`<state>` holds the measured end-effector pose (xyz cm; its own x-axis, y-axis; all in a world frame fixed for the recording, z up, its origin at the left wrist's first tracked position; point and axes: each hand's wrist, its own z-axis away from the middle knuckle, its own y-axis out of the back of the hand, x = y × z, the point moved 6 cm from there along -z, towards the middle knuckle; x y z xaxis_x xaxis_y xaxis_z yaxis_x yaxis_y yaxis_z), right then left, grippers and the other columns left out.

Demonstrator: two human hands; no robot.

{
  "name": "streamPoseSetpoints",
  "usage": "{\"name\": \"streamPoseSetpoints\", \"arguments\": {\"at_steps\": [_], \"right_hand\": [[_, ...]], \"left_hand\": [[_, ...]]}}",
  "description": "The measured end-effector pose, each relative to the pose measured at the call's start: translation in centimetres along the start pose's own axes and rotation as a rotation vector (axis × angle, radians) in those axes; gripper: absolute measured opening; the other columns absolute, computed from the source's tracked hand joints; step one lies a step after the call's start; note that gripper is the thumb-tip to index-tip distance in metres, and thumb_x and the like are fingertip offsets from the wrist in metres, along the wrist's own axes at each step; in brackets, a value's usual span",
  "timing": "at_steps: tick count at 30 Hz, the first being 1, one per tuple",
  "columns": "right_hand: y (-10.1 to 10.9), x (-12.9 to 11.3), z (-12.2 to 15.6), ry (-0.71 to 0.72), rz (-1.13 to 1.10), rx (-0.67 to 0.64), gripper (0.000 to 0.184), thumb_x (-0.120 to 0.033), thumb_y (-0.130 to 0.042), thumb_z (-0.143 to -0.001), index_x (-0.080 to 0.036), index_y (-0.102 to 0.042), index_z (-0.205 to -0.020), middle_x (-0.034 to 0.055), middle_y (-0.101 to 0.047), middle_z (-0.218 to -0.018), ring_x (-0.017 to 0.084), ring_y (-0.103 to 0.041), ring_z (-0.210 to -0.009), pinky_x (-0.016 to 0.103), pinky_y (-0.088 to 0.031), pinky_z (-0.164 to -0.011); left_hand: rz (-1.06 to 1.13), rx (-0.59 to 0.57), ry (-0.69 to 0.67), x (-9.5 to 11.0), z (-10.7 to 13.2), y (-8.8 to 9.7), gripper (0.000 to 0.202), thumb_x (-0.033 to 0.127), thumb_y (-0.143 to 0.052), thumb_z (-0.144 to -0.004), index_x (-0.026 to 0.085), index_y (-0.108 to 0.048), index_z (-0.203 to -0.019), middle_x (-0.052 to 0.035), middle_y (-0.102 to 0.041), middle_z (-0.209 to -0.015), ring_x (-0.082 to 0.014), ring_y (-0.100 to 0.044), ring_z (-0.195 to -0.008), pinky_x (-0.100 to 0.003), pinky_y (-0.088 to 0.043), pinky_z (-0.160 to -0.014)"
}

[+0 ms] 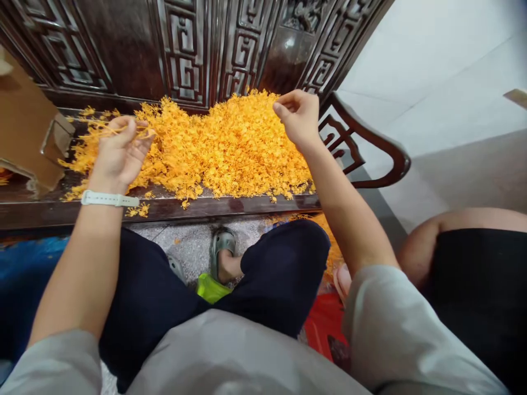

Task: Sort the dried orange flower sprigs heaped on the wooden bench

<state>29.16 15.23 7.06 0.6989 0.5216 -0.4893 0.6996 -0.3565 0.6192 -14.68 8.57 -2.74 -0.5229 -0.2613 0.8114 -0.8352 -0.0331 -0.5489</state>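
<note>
A large heap of small orange, flower-like plastic pieces (242, 148) lies along a dark wooden bench (230, 205). At the heap's left end my left hand (122, 151), with a pale watch band on its wrist, is closed on a thin orange plastic sprig (142, 130), its palm turned up. Over the right end of the heap I hold up my right hand (300, 116), thumb and forefinger pinched together. Whatever is between those fingertips, if anything, is too small to make out.
A cardboard box (31, 115) stands on the bench at the left. The bench has a carved back (189, 49) and a curved armrest (382, 145) at the right. Another person's leg (465, 230) is close on my right. A red object (327, 323) sits on the floor.
</note>
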Motion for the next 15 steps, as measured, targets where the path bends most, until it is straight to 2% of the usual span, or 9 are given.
{"name": "streamPoseSetpoints", "arguments": {"at_steps": [2, 4, 7, 9, 10, 13, 15], "right_hand": [[-2.2, -1.9, 1.7, -0.012, -0.125, -0.076, 0.068, -0.082, -0.055, -0.092, -0.018, -0.076, -0.092, 0.0145, -0.079, -0.086, 0.018, -0.074, -0.09, 0.037, -0.055, -0.076], [-5.4, -4.8, 3.8, -0.002, -0.219, -0.214, 0.06, -0.077, -0.068, -0.089, -0.017, -0.075, -0.095, 0.0116, -0.08, -0.092, 0.021, -0.073, -0.089, 0.039, -0.058, -0.081], [-10.8, -9.5, 6.2, 0.06, -0.277, -0.428, 0.056, -0.065, -0.077, -0.088, -0.015, -0.075, -0.114, 0.0147, -0.078, -0.119, 0.023, -0.071, -0.096, 0.041, -0.058, -0.091], [-14.1, -12.2, 6.7, 0.13, -0.287, -0.514, 0.057, -0.056, -0.082, -0.087, -0.015, -0.071, -0.126, 0.0174, -0.072, -0.135, 0.026, -0.069, -0.109, 0.043, -0.056, -0.098], [-15.5, -13.2, 6.7, 0.16, -0.287, -0.533, 0.053, -0.05, -0.082, -0.089, -0.015, -0.071, -0.127, 0.0177, -0.071, -0.136, 0.027, -0.068, -0.113, 0.043, -0.054, -0.102], [-18.2, -14.5, 5.4, 0.143, -0.259, -0.528, 0.022, -0.033, -0.069, -0.1, -0.013, -0.073, -0.108, 0.0133, -0.076, -0.113, 0.025, -0.067, -0.105, 0.04, -0.051, -0.1], [-18.8, -14.7, 4.5, 0.088, -0.265, -0.518, 0.018, -0.027, -0.063, -0.103, -0.013, -0.071, -0.095, 0.0089, -0.075, -0.096, 0.022, -0.066, -0.092, 0.036, -0.049, -0.092]], "left_hand": [[0.016, -0.049, 0.001, -0.4, 0.4, -1.4, 0.015, 0.018, -0.078, -0.096, 0.021, -0.063, -0.095, 0.0003, -0.08, -0.095, -0.0104, -0.072, -0.082, -0.026, -0.063, -0.087], [0.016, -0.08, -0.009, -0.7, 0.6, -2.6, 0.016, 0.019, -0.079, -0.095, 0.021, -0.063, -0.098, -0.0011, -0.08, -0.101, -0.0112, -0.075, -0.088, -0.026, -0.062, -0.089], [-0.044, -0.084, -0.032, -0.9, 0.8, -3.6, 0.02, 0.03, -0.081, -0.095, 0.023, -0.064, -0.104, -0.0025, -0.079, -0.112, -0.0148, -0.077, -0.103, -0.028, -0.062, -0.095], [-0.094, -0.075, -0.053, -1.0, 0.7, -4.0, 0.025, 0.037, -0.082, -0.094, 0.025, -0.064, -0.107, -0.0028, -0.077, -0.119, -0.0178, -0.076, -0.113, -0.031, -0.062, -0.099], [-0.114, -0.076, -0.068, -0.9, 0.7, -4.1, 0.028, 0.04, -0.083, -0.093, 0.026, -0.064, -0.107, -0.0027, -0.077, -0.122, -0.0187, -0.076, -0.116, -0.032, -0.062, -0.1], [-0.153, -0.108, -0.103, -0.9, 0.5, -4.8, 0.036, 0.051, -0.081, -0.092, 0.027, -0.062, -0.111, -0.0036, -0.076, -0.126, -0.0193, -0.076, -0.117, -0.031, -0.062, -0.098], [-0.177, -0.135, -0.107, -1.1, 0.5, -5.3, 0.051, 0.062, -0.083, -0.086, 0.028, -0.061, -0.117, -0.0056, -0.076, -0.125, -0.0187, -0.077, -0.111, -0.029, -0.062, -0.093]]}}
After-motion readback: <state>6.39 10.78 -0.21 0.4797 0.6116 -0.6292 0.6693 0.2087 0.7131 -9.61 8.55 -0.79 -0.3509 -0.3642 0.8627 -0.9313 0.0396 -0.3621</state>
